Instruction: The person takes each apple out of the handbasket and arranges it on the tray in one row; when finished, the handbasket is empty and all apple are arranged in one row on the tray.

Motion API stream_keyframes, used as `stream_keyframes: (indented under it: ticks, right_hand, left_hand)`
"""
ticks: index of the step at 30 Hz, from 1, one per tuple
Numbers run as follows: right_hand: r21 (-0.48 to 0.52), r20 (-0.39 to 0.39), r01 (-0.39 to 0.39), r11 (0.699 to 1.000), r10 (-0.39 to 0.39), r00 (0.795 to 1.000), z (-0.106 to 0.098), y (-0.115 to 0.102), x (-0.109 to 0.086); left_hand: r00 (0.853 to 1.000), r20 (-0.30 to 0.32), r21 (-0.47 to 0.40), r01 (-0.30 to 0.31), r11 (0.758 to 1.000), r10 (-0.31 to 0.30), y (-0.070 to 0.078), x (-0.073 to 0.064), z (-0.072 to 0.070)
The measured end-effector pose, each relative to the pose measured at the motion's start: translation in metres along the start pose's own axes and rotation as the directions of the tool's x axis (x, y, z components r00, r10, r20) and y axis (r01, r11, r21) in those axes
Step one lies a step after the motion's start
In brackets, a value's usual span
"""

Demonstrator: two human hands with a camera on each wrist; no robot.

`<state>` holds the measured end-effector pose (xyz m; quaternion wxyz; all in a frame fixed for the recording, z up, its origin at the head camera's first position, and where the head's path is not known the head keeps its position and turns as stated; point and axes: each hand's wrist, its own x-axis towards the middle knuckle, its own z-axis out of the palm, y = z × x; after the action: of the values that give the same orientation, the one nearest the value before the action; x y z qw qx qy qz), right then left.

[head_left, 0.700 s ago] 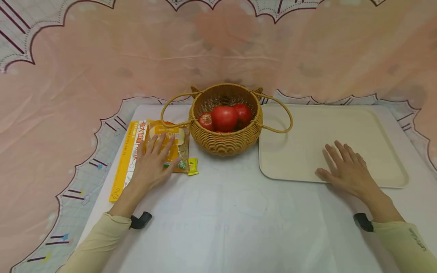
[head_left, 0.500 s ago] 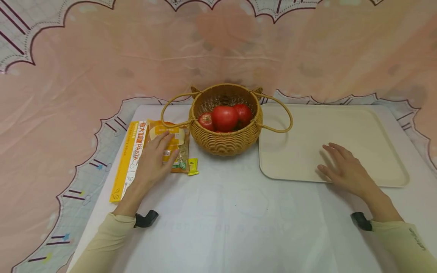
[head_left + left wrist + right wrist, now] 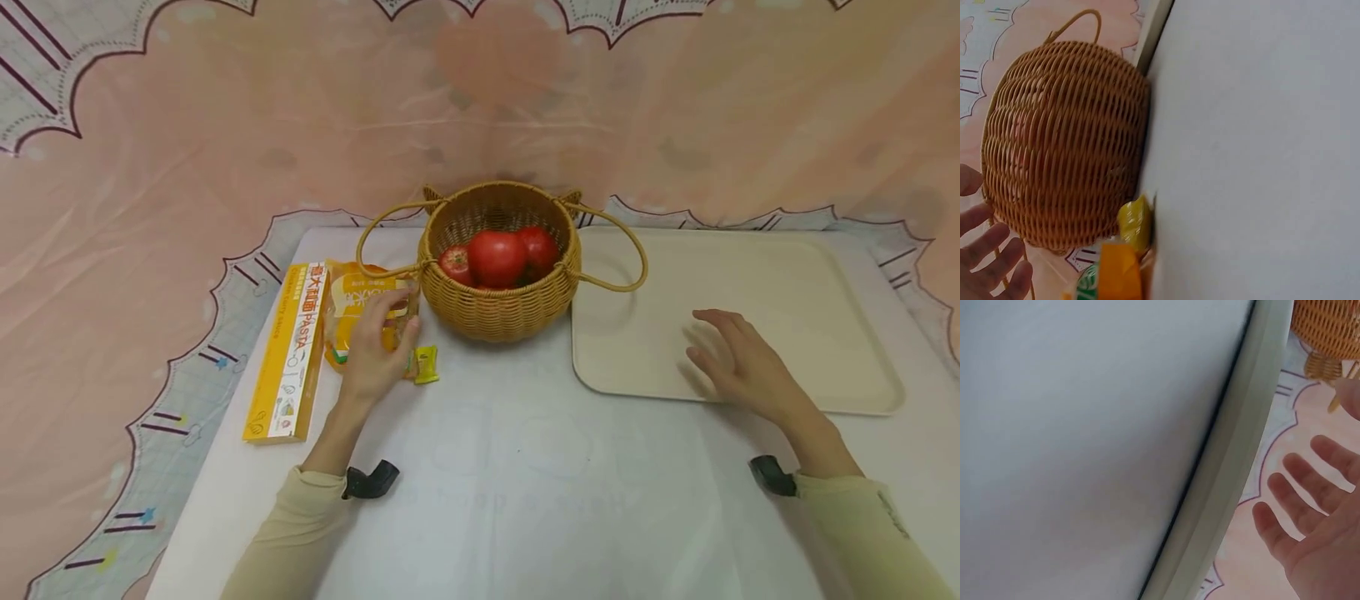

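Observation:
My left hand [image 3: 372, 354] hovers over an orange food bag [image 3: 348, 321], its fingers loosely bent and holding nothing. Just to its right is a small yellow wrapped packet [image 3: 426, 365], which the left wrist view shows close against the wicker basket [image 3: 1066, 137]. Several red round fruits [image 3: 497, 258] lie inside that basket, which has two looped handles. My right hand [image 3: 753, 371] is over the front part of a cream tray [image 3: 810, 317], fingers relaxed and spread. In the right wrist view the same hand [image 3: 1319, 540] appears with nothing in it, beside the tray's edge.
A yellow and white pasta box [image 3: 288, 358] lies at the left of the bag. One basket handle [image 3: 611, 282] reaches over the tray's left corner; the other overlaps the bag. A white cloth [image 3: 510, 483] covers the table, and a pink patterned curtain [image 3: 337, 108] hangs behind.
My left hand has moved right across the bag, toward the basket, uncovering the pasta box. My right hand has shifted slightly left, its fingers a little more bent. The objects stay put.

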<state>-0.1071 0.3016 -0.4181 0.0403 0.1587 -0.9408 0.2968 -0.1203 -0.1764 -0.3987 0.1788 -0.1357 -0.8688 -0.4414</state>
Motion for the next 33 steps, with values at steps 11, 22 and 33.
stream_keyframes:
  ticks: [11,22,33]
  right_hand:
    - [0.013,-0.034,0.081,0.997,-0.081,0.996,-0.001,-0.012,0.025]
    - [0.02,-0.116,0.175,0.984,-0.172,0.978,-0.003,-0.029,0.051]
    - [0.078,-0.145,0.309,0.948,-0.295,0.944,-0.013,-0.054,0.084]
  left_hand:
    - [0.991,0.117,0.007,-0.066,0.998,0.064,0.019,-0.025,0.037]
    - [0.927,0.331,0.053,-0.207,0.977,0.178,0.037,-0.032,0.088]
    - [0.878,0.403,-0.009,-0.278,0.961,0.258,0.047,-0.029,0.123]
